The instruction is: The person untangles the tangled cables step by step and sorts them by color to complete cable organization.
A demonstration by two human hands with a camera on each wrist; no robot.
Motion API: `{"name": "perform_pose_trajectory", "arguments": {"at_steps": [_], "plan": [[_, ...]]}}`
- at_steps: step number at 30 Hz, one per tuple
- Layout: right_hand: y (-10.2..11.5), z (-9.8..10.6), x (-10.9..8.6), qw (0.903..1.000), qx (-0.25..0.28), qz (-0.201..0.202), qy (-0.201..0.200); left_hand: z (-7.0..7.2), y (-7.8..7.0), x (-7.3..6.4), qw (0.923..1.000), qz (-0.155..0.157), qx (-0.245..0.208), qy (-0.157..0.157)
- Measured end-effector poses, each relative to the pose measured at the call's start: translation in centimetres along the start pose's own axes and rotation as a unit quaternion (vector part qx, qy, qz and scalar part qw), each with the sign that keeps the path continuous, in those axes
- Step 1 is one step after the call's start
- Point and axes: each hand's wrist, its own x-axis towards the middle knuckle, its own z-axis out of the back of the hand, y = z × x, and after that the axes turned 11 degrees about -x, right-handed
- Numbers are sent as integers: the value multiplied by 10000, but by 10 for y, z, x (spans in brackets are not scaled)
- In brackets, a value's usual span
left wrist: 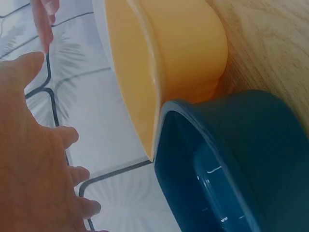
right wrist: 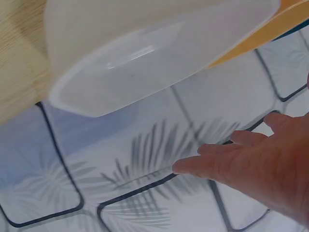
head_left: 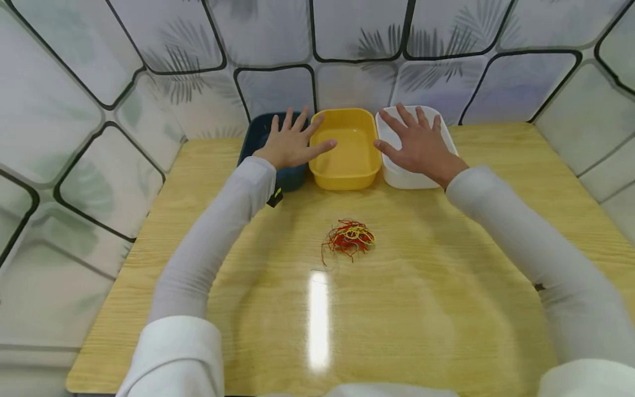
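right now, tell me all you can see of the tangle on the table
The tangle is a loose heap of thin red and yellow strands, like string, with red ends straying out at its left. It rests on the table, apart from the yellow basin beyond it, touching nothing else.

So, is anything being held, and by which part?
Nothing is held: the left grip and right grip are spread open and empty; the tangled strings lie untouched on the table.

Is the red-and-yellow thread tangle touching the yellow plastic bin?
Apart. The head view shows a strip of wooden tabletop between the thread tangle and the yellow plastic bin.
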Motion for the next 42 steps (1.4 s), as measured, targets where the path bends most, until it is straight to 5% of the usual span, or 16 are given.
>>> {"name": "perform_pose_trajectory", "arguments": {"at_steps": [6, 17, 22, 26, 28, 29, 32, 34, 36, 40, 42], "plan": [[35, -8, -24, 9958, -384, 814, -157, -9, -5, -7, 9999, -7, 131, -28], [99, -29, -88, 9713, -288, 2296, 555, -15, -15, -15, 9996, -213, -42, -201], [97, -30, -86, 9695, 163, 2315, 784, -19, -16, -21, 9982, -542, -212, -162], [86, -9, -76, 9794, 597, 1882, 426, -19, -21, -28, 9895, -1065, -928, -316], [81, 9, -66, 9817, 1026, 1604, -27, -13, -25, -32, 9749, -1396, -1704, -314], [79, 17, -62, 9811, 1281, 1433, -236, -9, -28, -34, 9617, -1583, -2224, -249], [75, 38, -51, 9691, 2081, 1086, -757, -2, -40, -41, 9018, -2050, -3804, 26], [75, 46, -46, 9595, 2440, 981, -1014, 0, -47, -43, 8662, -2265, -4455, 76], [76, 50, -44, 9525, 2602, 984, -1243, 0, -52, -43, 8471, -2359, -4762, -69], [76, 51, -44, 9353, 2733, 1191, -1907, 4, -59, -43, 8220, -2499, -5093, -502], [76, 52, -47, 9207, 2914, 1349, -2218, 6, -59, -46, 8015, -2609, -5347, -606]]}}
